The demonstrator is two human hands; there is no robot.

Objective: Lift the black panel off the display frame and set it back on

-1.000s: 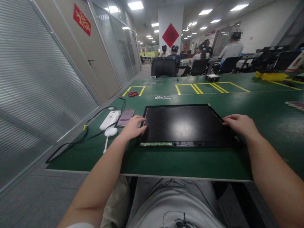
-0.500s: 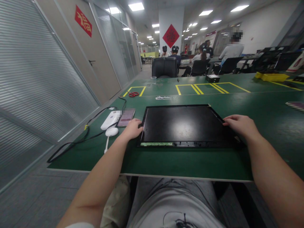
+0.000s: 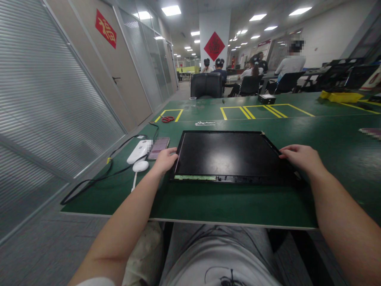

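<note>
A black flat display panel (image 3: pixel 223 154) in a thin dark frame is in front of me, with a green circuit strip (image 3: pixel 195 178) along the left part of its near edge. My left hand (image 3: pixel 167 159) grips its left side, thumb over the rim and the other fingers partly hidden. At the opposite side my right hand (image 3: pixel 300 155) pinches the frame between thumb and fingers. A dark shadow lies under the near edge, which looks slightly off the table; the underside is hidden.
On the green table (image 3: pixel 232 206), a phone (image 3: pixel 159 148), a white box-like device (image 3: pixel 139 151), a round white piece (image 3: pixel 140 166) and a black cable (image 3: pixel 86 180) lie left. Beyond are red-handled scissors (image 3: pixel 168 119), small white parts (image 3: pixel 205 123), a clear cup (image 3: pixel 193 101) and a yellow tray (image 3: pixel 341 96). People sit farther back.
The panel's near edge has risen a little and shifted slightly left. Both hands keep their hold on its sides.
</note>
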